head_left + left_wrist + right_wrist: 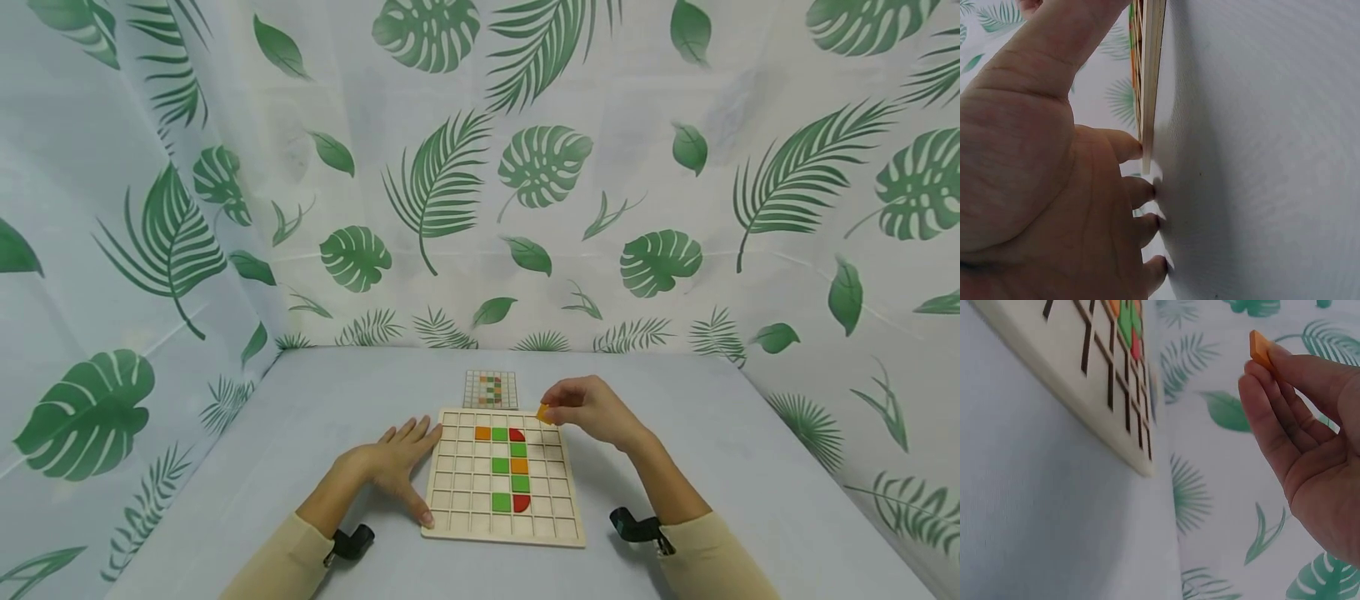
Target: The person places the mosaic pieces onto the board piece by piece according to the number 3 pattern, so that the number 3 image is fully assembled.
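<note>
A square wooden grid board (504, 540) lies on the table, carrying several green squares, two orange squares and two red rounded-corner tiles. My left hand (393, 462) is spread along the board's left side, thumb at the near left corner and a fingertip at the left edge. In the left wrist view its fingers (1138, 190) look extended against the board's edge and the tabletop. My right hand (596, 410) pinches an orange square tile (1261, 349) between thumb and fingers, above the board's far right corner. Nothing touches that tile except the right hand.
Just beyond the board's far edge lies a small printed card (472, 392) with a grid of coloured shapes. The pale table (360, 375) ends at a leaf-patterned curtain (450, 308) behind and at both sides. Each wrist bears a black camera mount (633, 527).
</note>
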A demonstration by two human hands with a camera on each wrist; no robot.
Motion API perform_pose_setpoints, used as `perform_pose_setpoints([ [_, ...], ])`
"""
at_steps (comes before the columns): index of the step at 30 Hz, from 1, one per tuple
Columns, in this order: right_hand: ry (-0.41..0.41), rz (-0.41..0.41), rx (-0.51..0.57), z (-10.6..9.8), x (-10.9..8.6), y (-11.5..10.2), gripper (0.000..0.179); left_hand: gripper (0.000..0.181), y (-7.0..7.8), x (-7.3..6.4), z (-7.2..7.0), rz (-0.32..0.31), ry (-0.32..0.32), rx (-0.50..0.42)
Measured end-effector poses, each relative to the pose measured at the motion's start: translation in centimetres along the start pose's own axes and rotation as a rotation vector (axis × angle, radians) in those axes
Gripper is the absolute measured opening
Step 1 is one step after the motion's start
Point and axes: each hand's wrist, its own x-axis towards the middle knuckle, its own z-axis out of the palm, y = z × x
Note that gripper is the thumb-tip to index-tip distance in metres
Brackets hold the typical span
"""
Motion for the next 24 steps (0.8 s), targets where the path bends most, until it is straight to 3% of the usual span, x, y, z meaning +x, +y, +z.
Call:
perform_pose_setpoints([
  [7,-0.092,-0.085,0.030,2.2,0.3,-1.8,0.016,0.145,0.2,-0.2,-0.1,-0.001,0.001,-0.017],
  [12,-0.165,-0.098,0.058,3.8,0.4,-2.6,0.017,0.145,0.3,-0.2,-0.1,-0.001,0.002,-0.024],
  [18,-0.193,-0.102,0.098,4.8,0.4,-2.7,0.018,0.145,0.3,-0.2,-0.2,-0.003,-0.001,-0.022],
  [24,-0.247,-0.115,0.049,6.3,0.5,-3.1,0.018,0.145,0.3,-0.3,-0.2,-0.007,-0.001,-0.019],
])
